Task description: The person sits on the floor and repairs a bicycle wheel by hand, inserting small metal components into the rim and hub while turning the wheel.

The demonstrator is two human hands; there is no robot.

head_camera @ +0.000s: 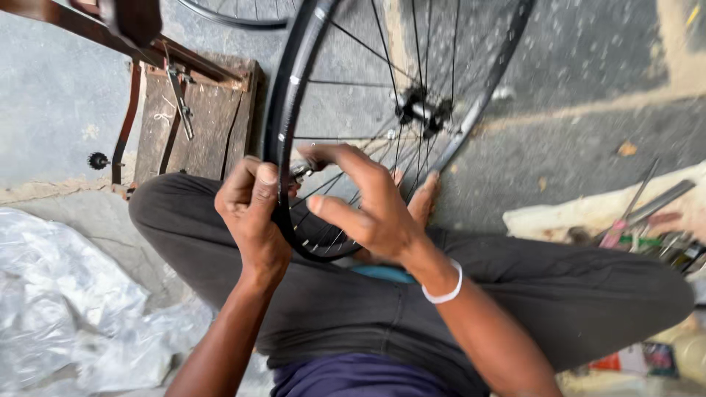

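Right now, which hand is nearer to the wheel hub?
Right. The right hand reaches among the spokes just below-left of the hub. The left hand grips the black rim farther left.

bicycle wheel, black rim, thin spokes, hub mid-frame, standing over crossed legs. left hand gripping rim's outer edge; right hand inside among spokes, white wristband. wooden block behind; plastic sheet left; tools right.

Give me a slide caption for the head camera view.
Left hand grips bicycle wheel rim; right hand pinches at spokes.
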